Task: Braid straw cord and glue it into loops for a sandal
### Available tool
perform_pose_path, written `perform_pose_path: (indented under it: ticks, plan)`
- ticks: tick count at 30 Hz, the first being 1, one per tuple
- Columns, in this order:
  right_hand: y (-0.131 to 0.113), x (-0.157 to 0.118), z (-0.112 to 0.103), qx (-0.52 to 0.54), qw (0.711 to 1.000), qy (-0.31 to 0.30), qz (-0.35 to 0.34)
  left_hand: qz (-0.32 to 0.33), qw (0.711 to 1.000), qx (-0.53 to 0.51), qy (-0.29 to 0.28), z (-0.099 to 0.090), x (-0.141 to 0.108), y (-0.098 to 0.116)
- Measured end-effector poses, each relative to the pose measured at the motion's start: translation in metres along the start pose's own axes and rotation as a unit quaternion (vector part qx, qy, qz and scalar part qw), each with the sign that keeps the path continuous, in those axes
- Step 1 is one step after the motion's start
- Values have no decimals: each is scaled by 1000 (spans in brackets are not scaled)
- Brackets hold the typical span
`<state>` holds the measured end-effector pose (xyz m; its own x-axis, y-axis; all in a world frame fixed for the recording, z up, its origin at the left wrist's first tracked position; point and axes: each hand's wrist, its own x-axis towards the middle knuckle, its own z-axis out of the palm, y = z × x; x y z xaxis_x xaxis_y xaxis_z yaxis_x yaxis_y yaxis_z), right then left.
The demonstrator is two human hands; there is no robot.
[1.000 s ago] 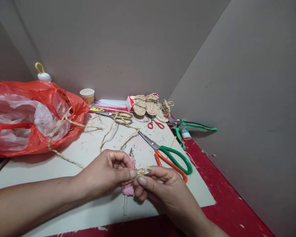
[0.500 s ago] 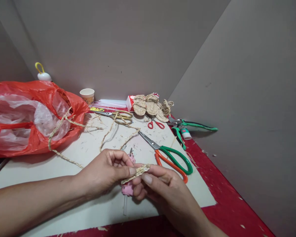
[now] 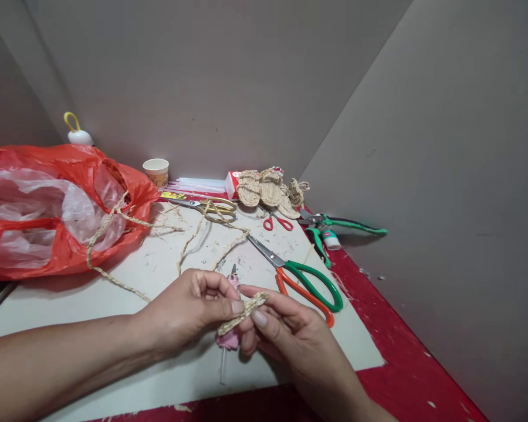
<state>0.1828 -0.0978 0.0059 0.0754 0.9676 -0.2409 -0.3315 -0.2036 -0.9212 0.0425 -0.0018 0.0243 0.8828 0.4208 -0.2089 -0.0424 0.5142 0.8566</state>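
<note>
A short piece of braided straw [image 3: 243,313] is pinched between both hands above the white board. My left hand [image 3: 198,302] grips its left side between thumb and fingers. On the other side, my right hand [image 3: 286,325] holds the right end, thumb on top and fingers beneath. Partly hidden under the braid lies a pink glue gun-like tool [image 3: 229,340] with a clear stick coming out of its near end and a dark pointed tip at the far end. Scissors with one green and one orange handle [image 3: 310,284] rest just beyond my right hand.
A red plastic bag [image 3: 70,217] fills the left, with straw cord [image 3: 114,278] trailing out. Farther back are gold-handled scissors [image 3: 220,210], a paper cup [image 3: 155,173], clear sticks [image 3: 198,185], small woven straw slippers [image 3: 270,187], red-handled scissors [image 3: 278,223] and green-handled pruners [image 3: 352,224].
The braided piece has tipped slightly in the fingers, so its near edge shows more and sits a little lower. Both hands keep their hold with only small finger shifts.
</note>
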Motion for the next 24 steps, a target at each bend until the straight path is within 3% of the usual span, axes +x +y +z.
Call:
perform_pose_path:
  ticks: [13, 20, 24]
  plan:
    - [4, 4, -5, 68, 996, -48, -27, -8, 1000, -13, 11, -4, 2, -5]
    - [-3, 2, -8, 96, 995, -4, -13, -7, 999, 23, 39, -4, 3, 4]
    - [-4, 2, -13, 82, 995, 1, -52, 22, 995, 61, 74, -6, 2, 10]
